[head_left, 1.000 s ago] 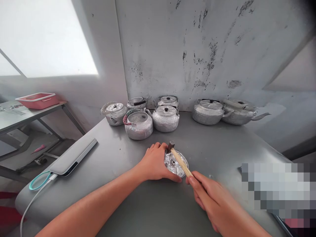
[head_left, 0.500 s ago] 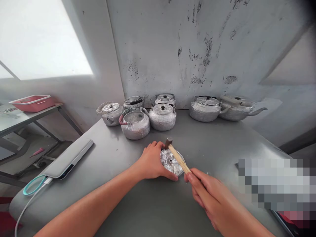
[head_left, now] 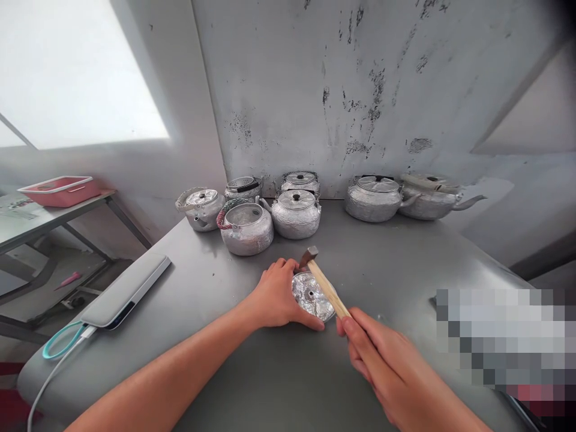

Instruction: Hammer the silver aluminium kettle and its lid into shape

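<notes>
On the grey table point(head_left: 270, 384) lies a round, dented metal kettle lid point(head_left: 310, 297) with a small hole in its middle. My left hand point(head_left: 281, 297) grips the lid's left side, thumb along the near edge and fingers around the far edge. My right hand point(head_left: 373, 348) is closed around the wooden handle of a hammer point(head_left: 326, 285). The hammer's rusty metal head is over the far rim of the lid, close to my left fingertips; whether it touches the lid I cannot tell. Beyond my hands stands a lidless kettle point(head_left: 247, 231) with a red and green wrapped handle.
Several more metal kettles point(head_left: 297, 216) stand along the wall, two of them point(head_left: 373, 198) at the right. A white power bank point(head_left: 128, 291) with a cable lies at the left. A pink basket point(head_left: 63, 192) sits on a side table. A blurred patch covers the right edge.
The hammer head has risen slightly and tilted, along with my right hand. My left hand and the lid have stayed in place.
</notes>
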### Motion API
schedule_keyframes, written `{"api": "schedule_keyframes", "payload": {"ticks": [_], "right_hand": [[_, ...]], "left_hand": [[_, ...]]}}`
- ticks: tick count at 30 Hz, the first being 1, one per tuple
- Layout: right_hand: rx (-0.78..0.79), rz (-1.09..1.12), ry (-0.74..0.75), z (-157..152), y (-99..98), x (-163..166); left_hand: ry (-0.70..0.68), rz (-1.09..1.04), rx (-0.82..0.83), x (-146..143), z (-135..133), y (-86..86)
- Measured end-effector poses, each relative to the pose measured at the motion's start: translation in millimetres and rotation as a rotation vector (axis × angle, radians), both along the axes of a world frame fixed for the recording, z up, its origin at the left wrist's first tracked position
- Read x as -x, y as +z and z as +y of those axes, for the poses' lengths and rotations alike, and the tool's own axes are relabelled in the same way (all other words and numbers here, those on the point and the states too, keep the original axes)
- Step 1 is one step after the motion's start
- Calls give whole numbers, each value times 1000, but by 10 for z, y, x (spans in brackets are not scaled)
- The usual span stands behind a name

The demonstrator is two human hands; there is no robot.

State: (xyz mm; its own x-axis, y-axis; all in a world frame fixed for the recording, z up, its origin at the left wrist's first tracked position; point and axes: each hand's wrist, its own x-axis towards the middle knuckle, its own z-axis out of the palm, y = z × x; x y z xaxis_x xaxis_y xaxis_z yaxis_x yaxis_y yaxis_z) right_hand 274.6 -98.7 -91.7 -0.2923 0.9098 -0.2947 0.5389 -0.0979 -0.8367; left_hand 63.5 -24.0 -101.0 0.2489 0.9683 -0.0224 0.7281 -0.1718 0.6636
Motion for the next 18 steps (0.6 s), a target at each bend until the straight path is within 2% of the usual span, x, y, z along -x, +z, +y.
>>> {"api": "schedule_keyframes", "payload": {"ticks": [9, 13, 18], "right_hand": [[-64, 39, -44, -9, -10, 5], [20, 8, 6, -13, 29, 9], [61, 8, -6, -12, 40, -1]], "left_hand": [[-3, -9, 3, 6, 5, -17], [0, -7, 9, 7, 2, -14], [0, -14, 12, 5, 6, -25]]}}
